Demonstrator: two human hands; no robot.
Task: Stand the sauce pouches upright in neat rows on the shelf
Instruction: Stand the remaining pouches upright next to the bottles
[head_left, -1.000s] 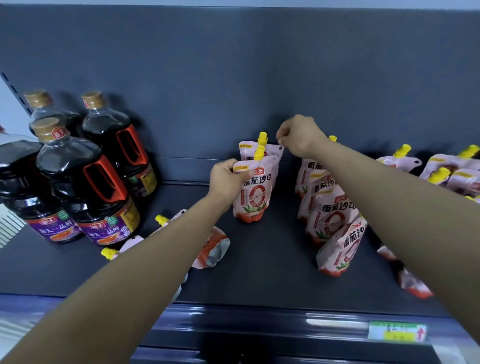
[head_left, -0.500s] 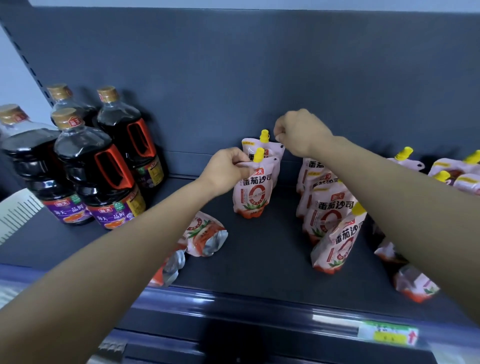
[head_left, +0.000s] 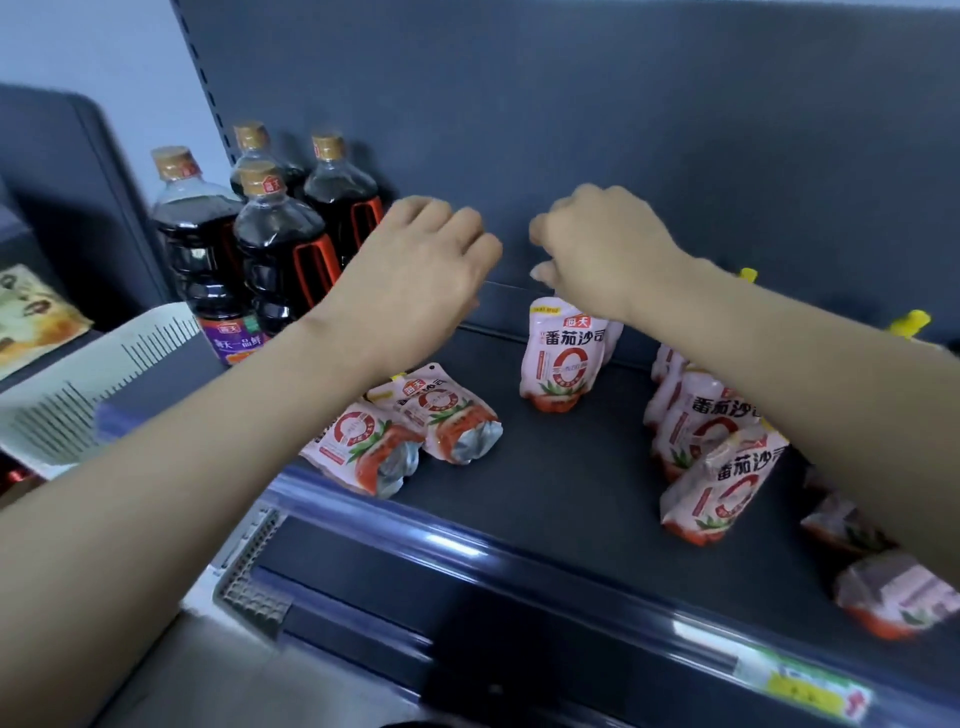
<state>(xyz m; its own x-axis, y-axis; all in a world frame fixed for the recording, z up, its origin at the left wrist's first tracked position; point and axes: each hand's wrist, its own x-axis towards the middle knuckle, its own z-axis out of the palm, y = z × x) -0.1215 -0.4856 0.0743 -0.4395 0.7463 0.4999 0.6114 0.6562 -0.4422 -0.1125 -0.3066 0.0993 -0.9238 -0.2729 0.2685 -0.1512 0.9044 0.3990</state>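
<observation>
The dark shelf (head_left: 545, 478) is carrying all the stock, with a grey back panel (head_left: 571, 104) rising behind it. Four dark sauce bottles (head_left: 275, 244) with red handles are standing grouped at the shelf's left rear.

The left hand (head_left: 415, 270) is hovering above the shelf, just right of the bottles, with its fingers relaxed and loosely spread; it is holding nothing. The right hand (head_left: 602, 249) is reaching over the middle of the shelf with its fingers curled downward onto the top of the upright pouch (head_left: 563, 364). The spout is hidden under the hand, so whether it is being pinched cannot be told.

The upright pouch is standing near the back panel, label facing forward. What appears to be a second pouch is showing just behind it.

At the right, a row of pouches (head_left: 696, 410) is running from back to front; the front pouch (head_left: 722, 483) is leaning to the right rather than standing straight. Further right, blurred fallen pouches (head_left: 893, 597) are lying near the shelf's front edge.

Two lying pouches (head_left: 447, 421) are resting side by side at the front left, under the left forearm, with their silver bases pointing toward the camera.

A yellow price label (head_left: 805, 686) is sitting on the shelf's front rail.
</observation>
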